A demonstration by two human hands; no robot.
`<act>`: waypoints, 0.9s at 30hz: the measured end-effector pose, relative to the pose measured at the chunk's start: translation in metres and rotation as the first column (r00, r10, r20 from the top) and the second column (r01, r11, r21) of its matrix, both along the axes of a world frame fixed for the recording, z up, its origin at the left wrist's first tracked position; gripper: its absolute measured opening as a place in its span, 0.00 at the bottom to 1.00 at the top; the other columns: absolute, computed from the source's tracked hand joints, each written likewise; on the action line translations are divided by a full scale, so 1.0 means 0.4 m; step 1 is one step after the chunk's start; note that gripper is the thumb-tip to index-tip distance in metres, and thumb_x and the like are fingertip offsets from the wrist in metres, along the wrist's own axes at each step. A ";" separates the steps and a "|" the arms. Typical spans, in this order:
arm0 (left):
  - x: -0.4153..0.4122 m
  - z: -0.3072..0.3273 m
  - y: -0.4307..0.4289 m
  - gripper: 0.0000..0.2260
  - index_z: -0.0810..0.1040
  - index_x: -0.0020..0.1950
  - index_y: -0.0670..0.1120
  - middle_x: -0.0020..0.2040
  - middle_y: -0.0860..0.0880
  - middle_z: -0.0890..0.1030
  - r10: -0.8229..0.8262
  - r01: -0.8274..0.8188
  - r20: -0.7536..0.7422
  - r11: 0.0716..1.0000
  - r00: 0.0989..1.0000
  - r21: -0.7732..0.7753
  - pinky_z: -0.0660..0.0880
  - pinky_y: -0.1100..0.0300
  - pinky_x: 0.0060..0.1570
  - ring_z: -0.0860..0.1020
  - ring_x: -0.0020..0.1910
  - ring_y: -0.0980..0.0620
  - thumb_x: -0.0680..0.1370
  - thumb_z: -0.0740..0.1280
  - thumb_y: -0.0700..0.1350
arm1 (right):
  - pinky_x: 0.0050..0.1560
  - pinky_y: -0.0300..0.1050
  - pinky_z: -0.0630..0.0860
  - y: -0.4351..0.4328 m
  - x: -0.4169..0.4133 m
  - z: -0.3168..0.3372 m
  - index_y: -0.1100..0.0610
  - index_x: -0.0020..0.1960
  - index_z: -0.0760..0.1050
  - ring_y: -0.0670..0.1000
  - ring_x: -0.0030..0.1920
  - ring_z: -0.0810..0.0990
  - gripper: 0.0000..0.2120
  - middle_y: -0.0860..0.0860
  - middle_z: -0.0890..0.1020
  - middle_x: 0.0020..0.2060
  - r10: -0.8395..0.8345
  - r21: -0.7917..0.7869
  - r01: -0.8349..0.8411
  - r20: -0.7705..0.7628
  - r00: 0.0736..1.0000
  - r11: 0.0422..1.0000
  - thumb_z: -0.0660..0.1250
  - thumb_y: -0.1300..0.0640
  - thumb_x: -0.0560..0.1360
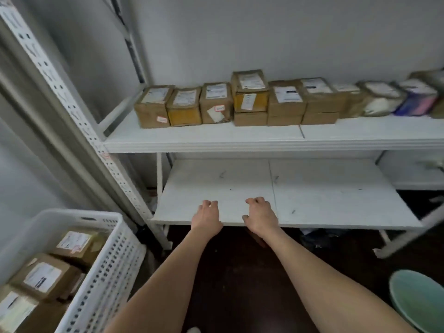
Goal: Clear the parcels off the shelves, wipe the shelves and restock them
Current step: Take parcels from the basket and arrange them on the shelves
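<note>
The parcels point(216, 103) stand in a row on the upper shelf point(216, 138), well above the fingers point(258, 201). On the front edge of the lower shelf point(312, 193) rest the left hand point(207, 213) and the right hand point(260, 215), fingers curled together and holding nothing. More parcels lie in the white basket point(108, 255) at the left.

You're standing in a parcel storeroom — white slotted-steel shelving point(216, 138) against a bare grey wall point(264, 32), a row of labelled brown cardboard parcels point(216, 103) on it, 1 white perforated plastic crate point(101, 260) holding more.
</note>
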State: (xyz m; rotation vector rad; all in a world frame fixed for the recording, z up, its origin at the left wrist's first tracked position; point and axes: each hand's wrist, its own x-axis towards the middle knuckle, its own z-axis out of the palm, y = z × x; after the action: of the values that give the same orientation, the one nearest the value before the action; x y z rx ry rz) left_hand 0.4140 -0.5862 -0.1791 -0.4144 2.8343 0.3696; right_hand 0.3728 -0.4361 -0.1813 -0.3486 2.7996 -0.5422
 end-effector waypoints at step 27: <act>-0.763 0.247 1.117 0.25 0.61 0.74 0.46 0.70 0.44 0.65 -0.646 0.638 -0.325 0.756 0.691 -0.146 0.72 0.53 0.57 0.67 0.67 0.46 0.77 0.62 0.40 | 0.64 0.47 0.67 1.057 -0.566 0.200 0.56 0.72 0.65 0.56 0.68 0.66 0.21 0.55 0.67 0.68 -0.483 -0.030 0.491 -0.240 0.842 0.871 0.61 0.56 0.80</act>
State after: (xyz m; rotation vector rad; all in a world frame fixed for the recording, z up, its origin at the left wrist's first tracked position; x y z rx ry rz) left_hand 0.1087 -0.1392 -0.0801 0.7331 3.0773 0.2796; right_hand 0.1466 -0.0133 -0.1014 0.3505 3.1344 -0.5881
